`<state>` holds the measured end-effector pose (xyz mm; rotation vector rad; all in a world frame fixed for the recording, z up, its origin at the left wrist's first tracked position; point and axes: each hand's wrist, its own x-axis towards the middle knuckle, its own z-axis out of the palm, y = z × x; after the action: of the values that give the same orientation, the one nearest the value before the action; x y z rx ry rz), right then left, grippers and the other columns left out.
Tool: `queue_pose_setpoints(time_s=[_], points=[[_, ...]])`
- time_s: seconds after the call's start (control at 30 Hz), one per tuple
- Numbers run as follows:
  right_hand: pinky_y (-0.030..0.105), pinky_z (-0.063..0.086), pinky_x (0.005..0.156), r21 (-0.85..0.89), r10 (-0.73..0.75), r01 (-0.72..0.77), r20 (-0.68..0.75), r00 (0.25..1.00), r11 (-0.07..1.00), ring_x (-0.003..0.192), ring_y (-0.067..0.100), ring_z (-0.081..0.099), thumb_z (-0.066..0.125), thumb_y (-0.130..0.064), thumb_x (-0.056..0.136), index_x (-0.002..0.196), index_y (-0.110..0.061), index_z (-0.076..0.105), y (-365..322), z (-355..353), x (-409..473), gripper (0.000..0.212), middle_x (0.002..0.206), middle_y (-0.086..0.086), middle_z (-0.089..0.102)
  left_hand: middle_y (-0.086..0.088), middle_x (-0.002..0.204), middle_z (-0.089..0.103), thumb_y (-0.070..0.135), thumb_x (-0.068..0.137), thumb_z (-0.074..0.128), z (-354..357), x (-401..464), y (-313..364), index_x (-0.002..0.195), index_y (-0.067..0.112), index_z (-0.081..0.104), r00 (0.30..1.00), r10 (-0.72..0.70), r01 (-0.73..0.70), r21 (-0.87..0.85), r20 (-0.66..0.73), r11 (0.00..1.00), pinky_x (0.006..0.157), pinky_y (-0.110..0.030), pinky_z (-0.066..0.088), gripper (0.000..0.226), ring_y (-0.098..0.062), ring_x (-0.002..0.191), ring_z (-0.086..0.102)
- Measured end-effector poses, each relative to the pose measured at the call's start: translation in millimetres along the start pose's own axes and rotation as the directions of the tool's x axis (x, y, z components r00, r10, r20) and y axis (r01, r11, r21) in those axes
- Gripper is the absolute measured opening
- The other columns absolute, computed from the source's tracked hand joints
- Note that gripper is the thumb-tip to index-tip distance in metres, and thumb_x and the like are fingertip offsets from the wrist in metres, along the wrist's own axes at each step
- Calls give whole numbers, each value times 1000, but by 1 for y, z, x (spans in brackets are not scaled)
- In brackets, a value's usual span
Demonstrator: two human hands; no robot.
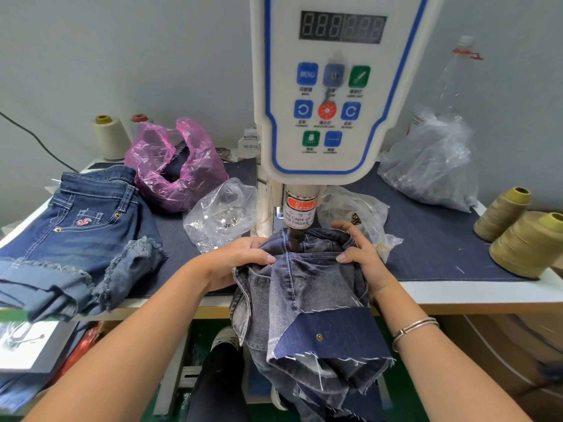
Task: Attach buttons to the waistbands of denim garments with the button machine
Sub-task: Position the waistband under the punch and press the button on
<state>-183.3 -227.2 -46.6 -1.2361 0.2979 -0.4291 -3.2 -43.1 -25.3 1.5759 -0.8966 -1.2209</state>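
Waistband under button machine punch | left hand, right hand pinching denim | button not yet set; finished shorts aside

Your machine is cut off at the top edge, and its punch tip sinks behind the denim, so you can't see the die. Its display digits are unlit and the small button labels too blurred to read.
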Motion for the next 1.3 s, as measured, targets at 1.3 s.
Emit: queue_pose_setpoints(time_s=[1.3], points=[[30,57,69,27,9,-10,23,1000,1000,86,19,70,50,6,59,112,-17,55,3,-3,4,58,94,3,73,2,79,71,31,61,73,-6,3,-8,97,10,62,993,62,-50,-110,104,993,65,-18,50,43,-11,73,66]])
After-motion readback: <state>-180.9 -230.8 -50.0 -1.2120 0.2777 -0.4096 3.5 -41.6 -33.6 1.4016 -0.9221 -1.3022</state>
